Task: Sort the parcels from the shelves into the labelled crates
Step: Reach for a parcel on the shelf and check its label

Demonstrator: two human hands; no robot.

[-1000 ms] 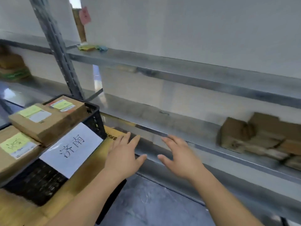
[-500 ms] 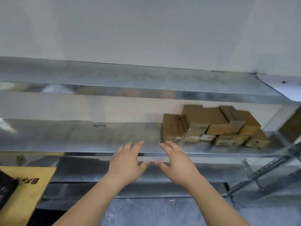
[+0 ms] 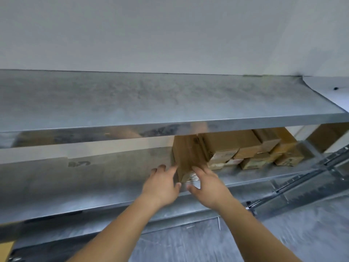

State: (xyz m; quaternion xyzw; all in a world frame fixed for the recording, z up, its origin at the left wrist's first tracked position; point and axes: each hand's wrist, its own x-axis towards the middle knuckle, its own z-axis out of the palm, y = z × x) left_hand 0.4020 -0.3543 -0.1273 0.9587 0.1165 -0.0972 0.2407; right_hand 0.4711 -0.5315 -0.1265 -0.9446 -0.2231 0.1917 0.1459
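Brown cardboard parcel (image 3: pixel 186 157) at shelf front, more parcels (image 3: pixel 251 150) stacked just right

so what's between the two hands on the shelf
In the head view, the near end of a brown parcel sits between the left hand and right hand.

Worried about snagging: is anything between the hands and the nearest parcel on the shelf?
Nothing visible. The left hand and right hand flank the front end of the nearest parcel; the other parcels sit to its right.
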